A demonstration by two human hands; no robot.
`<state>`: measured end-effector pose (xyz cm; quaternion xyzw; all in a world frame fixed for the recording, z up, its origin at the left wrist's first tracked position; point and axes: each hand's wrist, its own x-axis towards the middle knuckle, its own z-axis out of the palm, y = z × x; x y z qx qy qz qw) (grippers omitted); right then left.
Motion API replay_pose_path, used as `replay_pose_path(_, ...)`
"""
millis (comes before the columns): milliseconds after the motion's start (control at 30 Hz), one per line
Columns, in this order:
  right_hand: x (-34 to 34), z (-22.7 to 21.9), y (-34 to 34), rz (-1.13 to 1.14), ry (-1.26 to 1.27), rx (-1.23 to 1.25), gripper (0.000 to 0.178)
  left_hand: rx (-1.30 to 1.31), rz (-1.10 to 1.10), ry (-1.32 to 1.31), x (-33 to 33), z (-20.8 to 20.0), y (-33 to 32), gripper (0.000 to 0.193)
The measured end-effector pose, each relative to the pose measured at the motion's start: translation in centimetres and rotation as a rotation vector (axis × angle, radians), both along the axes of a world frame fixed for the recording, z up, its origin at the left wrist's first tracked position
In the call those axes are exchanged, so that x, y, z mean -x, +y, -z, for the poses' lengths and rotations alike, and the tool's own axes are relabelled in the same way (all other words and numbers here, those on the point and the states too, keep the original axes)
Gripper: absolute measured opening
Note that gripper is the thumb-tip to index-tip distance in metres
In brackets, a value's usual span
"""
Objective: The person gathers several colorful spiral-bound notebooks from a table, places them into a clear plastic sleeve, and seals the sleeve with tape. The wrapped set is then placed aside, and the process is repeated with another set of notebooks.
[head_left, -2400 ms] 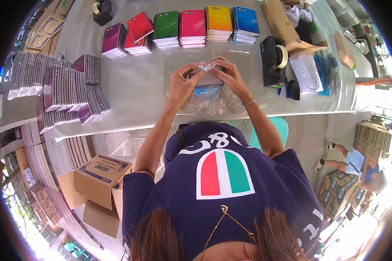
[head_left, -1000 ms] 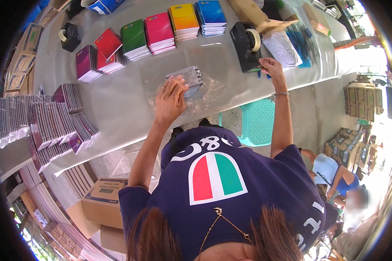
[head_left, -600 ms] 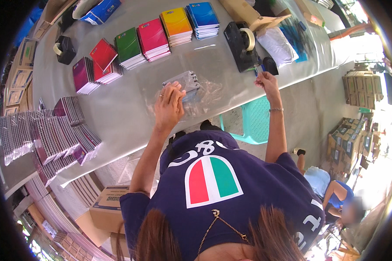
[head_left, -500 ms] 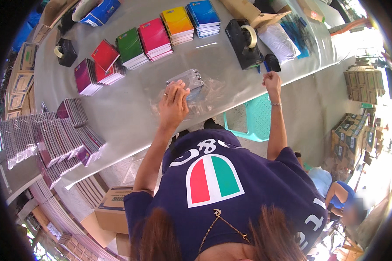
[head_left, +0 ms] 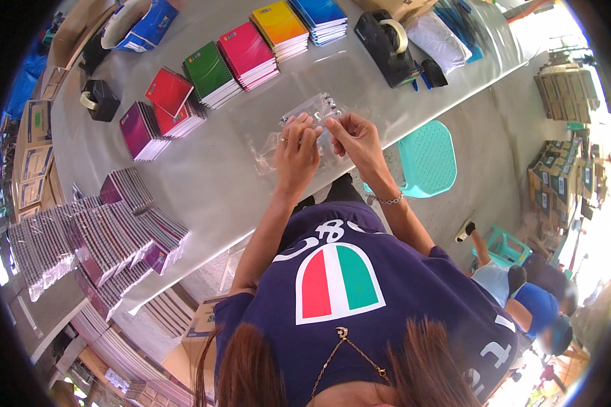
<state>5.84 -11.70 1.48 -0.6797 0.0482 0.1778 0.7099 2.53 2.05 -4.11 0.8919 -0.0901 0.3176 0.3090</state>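
A spiral-bound notebook (head_left: 327, 103) lies flat in a loose clear plastic wrapper (head_left: 268, 146) on the table in front of me. My left hand (head_left: 297, 154) holds the wrapped notebook down, its fingers bent and pressed together on the plastic. Close beside it, my right hand (head_left: 357, 144) is closed in a pinch above the wrapper's right side. Whatever sits between the right fingertips is too small to make out. Beyond the hands stands a black tape dispenser (head_left: 385, 54) with a roll of clear tape.
Notebook stacks run across the table: purple (head_left: 137, 132), red (head_left: 173, 95), green (head_left: 210, 71), pink (head_left: 246, 51), yellow (head_left: 278, 28) and blue (head_left: 317, 19). Wrapped notebook bundles (head_left: 102, 230) crowd the left end. A smaller tape dispenser (head_left: 100, 100) stands far left; a turquoise stool (head_left: 428, 159) is right.
My right hand has come from beside the tape dispenser back to the wrapped notebook, next to my left hand. The left hand stays on the plastic. My view has shifted slightly.
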Motion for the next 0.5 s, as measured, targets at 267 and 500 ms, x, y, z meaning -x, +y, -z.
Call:
replay_pose_path(267,-0.1,0.1,1.4,0.038,-0.018,0.203,0.027,0.005,0.058,0.003,0.1,-0.1,0.4,0.021)
replay_pose_path(500,-0.5,0.2,1.4,0.068,0.042,0.163,0.027,0.019,0.042,-0.008,0.1,0.0,0.4,0.017)
